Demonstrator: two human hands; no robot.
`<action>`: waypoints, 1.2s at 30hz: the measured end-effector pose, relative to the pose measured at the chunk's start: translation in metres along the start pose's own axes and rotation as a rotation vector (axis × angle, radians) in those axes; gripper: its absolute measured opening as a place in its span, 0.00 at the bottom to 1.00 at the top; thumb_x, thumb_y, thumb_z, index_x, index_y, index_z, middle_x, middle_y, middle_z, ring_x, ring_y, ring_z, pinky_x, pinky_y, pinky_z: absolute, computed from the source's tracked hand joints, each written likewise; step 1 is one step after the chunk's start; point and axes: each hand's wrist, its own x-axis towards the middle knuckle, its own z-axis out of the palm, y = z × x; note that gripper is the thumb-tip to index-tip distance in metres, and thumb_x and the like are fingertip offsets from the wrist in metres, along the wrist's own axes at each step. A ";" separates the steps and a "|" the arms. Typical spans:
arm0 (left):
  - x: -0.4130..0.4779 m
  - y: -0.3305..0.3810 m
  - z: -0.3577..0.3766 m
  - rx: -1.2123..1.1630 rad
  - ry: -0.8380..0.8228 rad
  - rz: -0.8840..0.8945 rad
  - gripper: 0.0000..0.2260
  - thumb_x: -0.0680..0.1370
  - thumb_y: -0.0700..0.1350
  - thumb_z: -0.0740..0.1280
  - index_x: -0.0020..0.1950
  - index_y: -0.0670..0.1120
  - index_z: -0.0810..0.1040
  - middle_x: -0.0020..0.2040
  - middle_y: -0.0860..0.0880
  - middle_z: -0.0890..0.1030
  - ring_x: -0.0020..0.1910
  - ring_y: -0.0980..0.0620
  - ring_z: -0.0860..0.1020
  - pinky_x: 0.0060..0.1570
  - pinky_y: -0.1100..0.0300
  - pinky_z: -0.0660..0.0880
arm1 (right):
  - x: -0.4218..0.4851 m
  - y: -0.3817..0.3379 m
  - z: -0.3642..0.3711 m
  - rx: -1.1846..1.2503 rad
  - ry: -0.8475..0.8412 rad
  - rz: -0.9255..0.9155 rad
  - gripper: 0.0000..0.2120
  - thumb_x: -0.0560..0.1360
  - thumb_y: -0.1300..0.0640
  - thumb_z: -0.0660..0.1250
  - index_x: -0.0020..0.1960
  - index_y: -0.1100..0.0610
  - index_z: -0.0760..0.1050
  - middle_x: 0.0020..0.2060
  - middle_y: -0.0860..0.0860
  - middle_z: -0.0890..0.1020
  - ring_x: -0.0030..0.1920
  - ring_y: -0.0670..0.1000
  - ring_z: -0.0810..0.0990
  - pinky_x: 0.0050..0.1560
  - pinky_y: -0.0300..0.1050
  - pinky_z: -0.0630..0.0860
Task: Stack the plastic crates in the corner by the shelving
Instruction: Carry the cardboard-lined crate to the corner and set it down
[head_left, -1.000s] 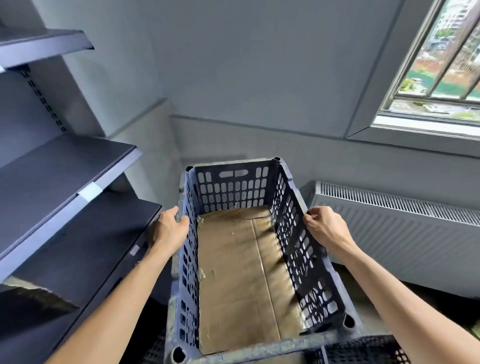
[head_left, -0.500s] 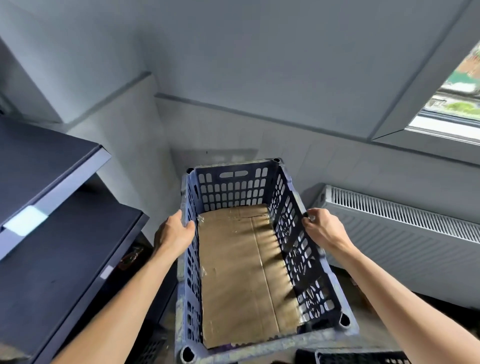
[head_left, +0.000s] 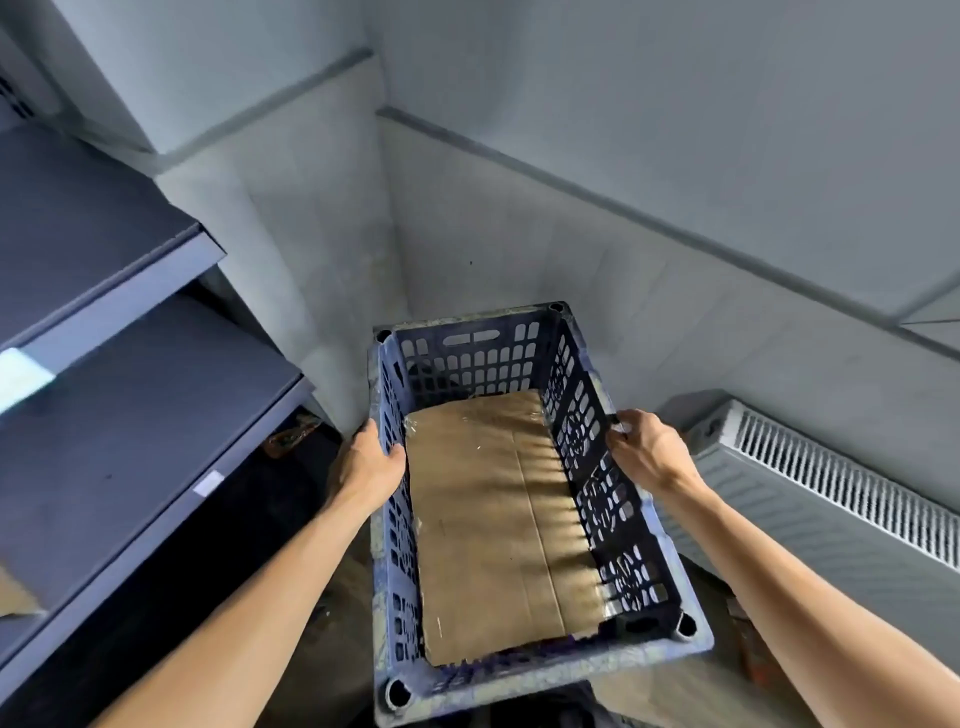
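The window has left view and the wall corner now shows. Left hand (head_left: 370, 467) and right hand (head_left: 647, 452) grip the blue crate's (head_left: 524, 675) long rims, beside the shelving (head_left: 130, 395).

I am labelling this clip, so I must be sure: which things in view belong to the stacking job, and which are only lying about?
Belongs to the job: blue plastic crate, gripped at its side rims by the left hand and right hand; shelving, which marks the corner.
Just there: cardboard sheet lying inside the crate; radiator on the right.
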 end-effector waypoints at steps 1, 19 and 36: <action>0.000 0.004 0.006 0.011 0.017 -0.020 0.29 0.80 0.50 0.62 0.78 0.45 0.58 0.74 0.43 0.69 0.69 0.42 0.70 0.66 0.50 0.70 | 0.012 0.004 -0.001 -0.006 -0.026 -0.011 0.18 0.77 0.55 0.62 0.66 0.56 0.75 0.57 0.61 0.83 0.54 0.62 0.82 0.55 0.52 0.79; -0.007 0.014 0.101 -0.100 0.162 -0.410 0.30 0.78 0.54 0.62 0.78 0.49 0.57 0.57 0.43 0.78 0.55 0.41 0.79 0.51 0.50 0.78 | 0.142 0.022 0.024 -0.092 -0.336 -0.266 0.15 0.76 0.55 0.60 0.61 0.53 0.76 0.47 0.56 0.83 0.45 0.61 0.80 0.43 0.48 0.76; 0.082 -0.033 0.206 -0.211 0.030 -0.435 0.34 0.79 0.49 0.66 0.80 0.48 0.52 0.69 0.44 0.74 0.55 0.42 0.80 0.50 0.54 0.79 | 0.208 0.074 0.131 -0.091 -0.364 -0.144 0.14 0.70 0.49 0.60 0.55 0.48 0.73 0.43 0.54 0.83 0.42 0.60 0.80 0.38 0.52 0.77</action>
